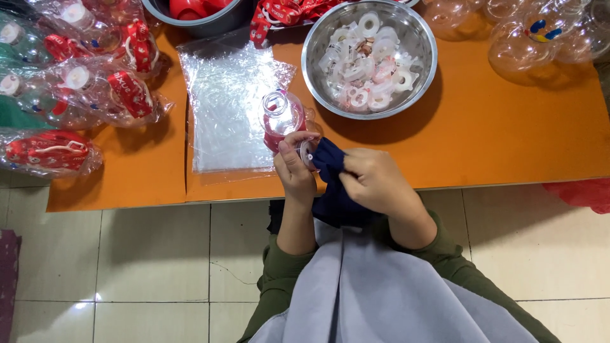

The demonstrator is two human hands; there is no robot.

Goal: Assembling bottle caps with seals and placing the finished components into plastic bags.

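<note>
My left hand [296,166] is up at the near edge of the orange surface [495,140], fingers curled and closed around a small clear bottle [284,118] with a pinkish-red inside. The bottle lies tilted, its open neck pointing away from me, its base toward my palm. My right hand [375,181] sits just beside it, fingers bunched and pinching a dark blue cloth [332,166] that is pressed against the bottle's lower end. Both forearms come up from my lap, green sleeves pushed back, a grey apron [381,286] below.

Just left of the bottle lies a flat stack of clear plastic bags [229,108], rectangular and shiny, partly under the bottle. Further left, a heap of bagged bottles [82,89], each in crinkly clear wrap with red straps and white caps showing through. Beyond my hands stands a round steel bowl [419,38] holding white ring-shaped plastic parts. At the top edge, a grey bowl [190,25] with red pieces, and a tangle of red straps [286,13] beside it. At the far right, empty clear bottles [527,38], one with a blue and yellow mark.
</note>
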